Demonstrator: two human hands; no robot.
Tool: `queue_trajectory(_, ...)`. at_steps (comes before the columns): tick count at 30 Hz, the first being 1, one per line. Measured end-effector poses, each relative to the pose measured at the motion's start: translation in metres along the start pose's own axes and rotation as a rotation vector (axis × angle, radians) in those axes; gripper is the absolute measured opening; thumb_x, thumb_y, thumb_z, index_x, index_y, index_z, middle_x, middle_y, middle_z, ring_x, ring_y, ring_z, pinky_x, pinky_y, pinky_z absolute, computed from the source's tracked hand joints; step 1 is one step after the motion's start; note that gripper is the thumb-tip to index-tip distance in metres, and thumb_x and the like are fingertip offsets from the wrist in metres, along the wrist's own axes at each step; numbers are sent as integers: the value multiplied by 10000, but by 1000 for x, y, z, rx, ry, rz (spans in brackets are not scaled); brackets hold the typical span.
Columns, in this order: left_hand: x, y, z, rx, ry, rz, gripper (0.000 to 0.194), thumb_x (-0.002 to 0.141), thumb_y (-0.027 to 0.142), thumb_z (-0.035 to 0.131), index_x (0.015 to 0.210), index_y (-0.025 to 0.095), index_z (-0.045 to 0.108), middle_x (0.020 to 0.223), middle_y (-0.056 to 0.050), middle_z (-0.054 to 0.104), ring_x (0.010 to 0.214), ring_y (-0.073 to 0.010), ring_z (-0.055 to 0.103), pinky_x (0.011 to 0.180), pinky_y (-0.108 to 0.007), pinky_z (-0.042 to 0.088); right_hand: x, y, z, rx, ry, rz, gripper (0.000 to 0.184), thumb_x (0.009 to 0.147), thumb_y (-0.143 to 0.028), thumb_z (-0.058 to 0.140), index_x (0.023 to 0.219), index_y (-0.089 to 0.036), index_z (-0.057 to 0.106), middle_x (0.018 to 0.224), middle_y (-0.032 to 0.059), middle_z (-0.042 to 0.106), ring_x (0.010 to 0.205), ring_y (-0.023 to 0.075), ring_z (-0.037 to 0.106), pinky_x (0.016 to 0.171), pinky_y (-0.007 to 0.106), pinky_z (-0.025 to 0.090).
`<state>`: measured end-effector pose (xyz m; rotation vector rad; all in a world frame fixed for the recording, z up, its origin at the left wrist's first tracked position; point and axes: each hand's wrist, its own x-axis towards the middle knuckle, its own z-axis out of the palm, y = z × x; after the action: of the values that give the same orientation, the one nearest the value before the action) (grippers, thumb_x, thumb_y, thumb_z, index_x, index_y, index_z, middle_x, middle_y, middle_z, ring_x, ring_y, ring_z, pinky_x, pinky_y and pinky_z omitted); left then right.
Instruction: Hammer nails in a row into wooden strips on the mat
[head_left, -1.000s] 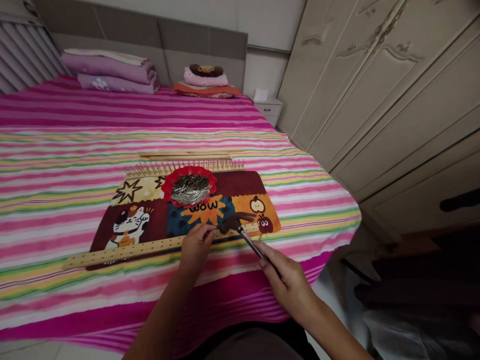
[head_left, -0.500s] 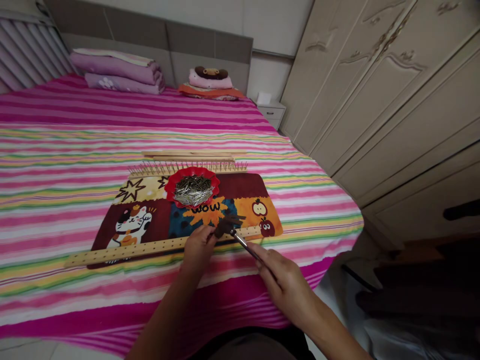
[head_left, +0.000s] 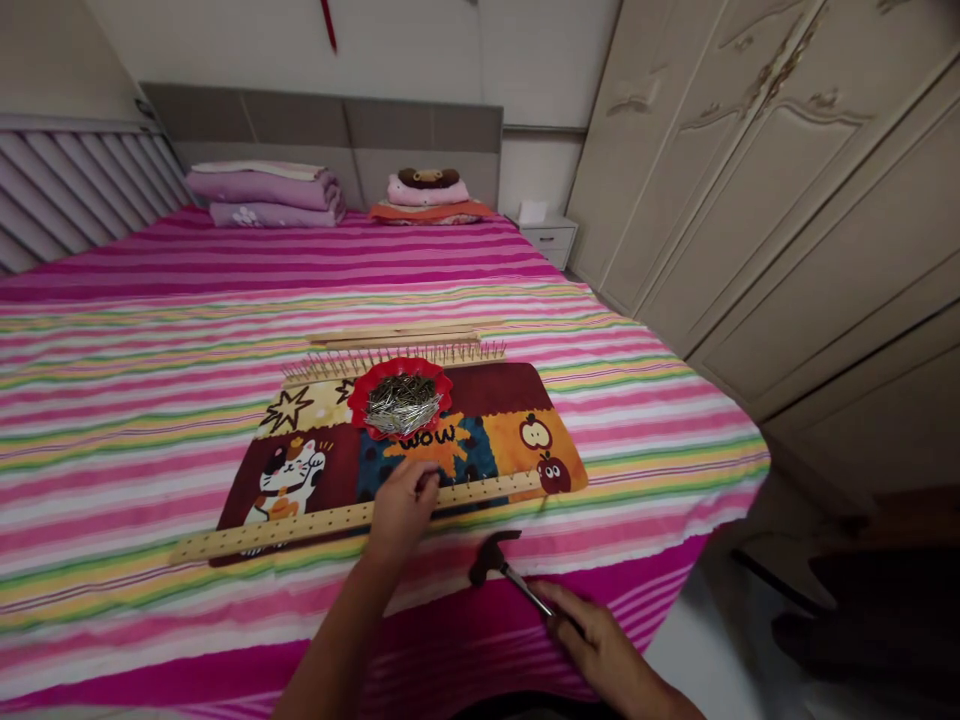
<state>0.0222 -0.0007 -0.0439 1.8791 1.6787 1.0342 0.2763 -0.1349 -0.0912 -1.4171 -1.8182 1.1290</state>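
Observation:
My right hand [head_left: 592, 640] grips the handle of a claw hammer [head_left: 495, 560], whose dark head hangs over the near side of the bed. Above a long wooden strip [head_left: 300, 522] with rows of small dark holes is my left hand [head_left: 405, 500], its fingertips pinched together; whatever they hold is too small to make out. Several nails [head_left: 469, 482] stand in the strip to the right of that hand. Beyond it, a red scalloped bowl [head_left: 360, 405] is heaped with loose nails [head_left: 403, 405]. Both bowl and strip lie on a patterned mat [head_left: 487, 390].
Behind the bowl lies another wooden strip [head_left: 300, 378] bristling with upright nails, and past it some plain strips [head_left: 397, 334]. All rest on a striped bedspread [head_left: 150, 400]. Folded bedding [head_left: 270, 195] sits by the headboard [head_left: 300, 125]; a wardrobe [head_left: 735, 200] stands at the right.
The hammer has moved from over the strip toward me and down to the right, with my right hand. My left hand stays by the strip, and the view has tilted up slightly.

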Motion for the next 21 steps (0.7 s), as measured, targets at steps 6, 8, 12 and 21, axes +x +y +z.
queue_trajectory(6,56,-15,-28,365,157,-4,245,793,248,480,906,182,688,950,-102,682,910,-249,589,836,-359,437,3,7,5,47,28,13,375,859,-256,470,1199,-236,627,1012,56,733,922,213,682,825,318,543)
queue_trajectory(8,75,-17,-27,453,78,27,244,781,208,491,899,170,701,946,-115,688,912,-257,590,860,-360,420,3,6,5,57,31,18,373,847,-226,481,1188,-225,633,1019,61,729,915,216,680,816,309,542)
queue_trajectory(12,98,-16,-14,534,-62,27,254,773,174,485,878,183,716,923,-113,690,900,-244,601,828,-330,420,1,9,7,63,15,26,400,842,-180,468,1214,-225,607,998,49,728,856,204,687,788,298,544)
queue_trajectory(21,99,-13,-12,555,-53,-28,240,798,208,437,785,163,672,855,-131,656,784,-230,601,694,-312,420,2,12,8,87,9,14,421,829,-140,449,1213,-220,603,992,44,728,831,199,687,753,278,544)
